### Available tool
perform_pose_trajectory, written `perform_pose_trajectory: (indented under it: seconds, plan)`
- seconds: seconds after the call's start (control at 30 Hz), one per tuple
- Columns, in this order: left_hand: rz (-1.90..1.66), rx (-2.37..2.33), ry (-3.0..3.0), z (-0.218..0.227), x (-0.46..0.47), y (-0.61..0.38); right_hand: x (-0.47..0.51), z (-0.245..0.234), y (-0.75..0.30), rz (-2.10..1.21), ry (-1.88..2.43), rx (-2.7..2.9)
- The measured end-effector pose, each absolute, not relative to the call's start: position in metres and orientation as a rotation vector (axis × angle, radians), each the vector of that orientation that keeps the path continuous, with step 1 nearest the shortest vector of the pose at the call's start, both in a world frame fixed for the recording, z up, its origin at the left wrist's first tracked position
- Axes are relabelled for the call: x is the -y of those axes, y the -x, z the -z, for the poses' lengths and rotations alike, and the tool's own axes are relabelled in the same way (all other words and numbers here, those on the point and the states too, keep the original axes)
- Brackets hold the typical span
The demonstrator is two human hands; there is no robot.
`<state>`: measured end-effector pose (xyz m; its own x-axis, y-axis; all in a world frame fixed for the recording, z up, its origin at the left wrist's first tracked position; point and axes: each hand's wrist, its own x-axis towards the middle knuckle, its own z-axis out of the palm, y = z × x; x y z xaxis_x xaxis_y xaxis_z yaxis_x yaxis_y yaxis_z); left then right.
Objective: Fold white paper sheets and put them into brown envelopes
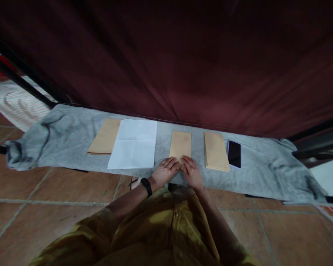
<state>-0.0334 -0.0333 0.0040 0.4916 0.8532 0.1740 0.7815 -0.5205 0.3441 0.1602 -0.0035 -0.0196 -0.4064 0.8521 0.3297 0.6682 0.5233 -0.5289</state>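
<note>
While both hands rest flat on it, we judge the step in hand to be pressing down the near end of the small brown envelope [180,145], which lies lengthwise at the middle of the grey cloth [72,129]. The left hand [165,171] and right hand [192,172] are spread palms down, side by side, and grasp nothing. The envelope looks flat and plain, possibly faintly marked, though the light is dim. Lifting it would call for fingertips under an edge. To its left is a white sheet [134,144]; to its right are an envelope stack [215,150] and a phone [234,153].
</note>
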Motion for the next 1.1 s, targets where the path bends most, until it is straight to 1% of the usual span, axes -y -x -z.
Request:
perform_pose_trajectory:
  seconds: [0.23,0.63,0.87,1.1]
  plan:
    - [-0.661,-1.389,-2.319,-0.002,0.033,0.042,0.023,0.016,-0.183,-0.489,1.166,2.166]
    - [-0.837,-1.413,-2.235,0.009,0.033,0.044,0.024,0.013,-0.175,-0.469,1.312,2.079]
    - [-0.774,-1.421,-2.362,0.010,0.034,0.045,0.023,0.013,-0.172,-0.432,1.365,2.105]
    - [-0.544,-1.279,-2.703,0.005,0.054,0.040,0.023,0.018,-0.171,-0.378,1.358,2.107]
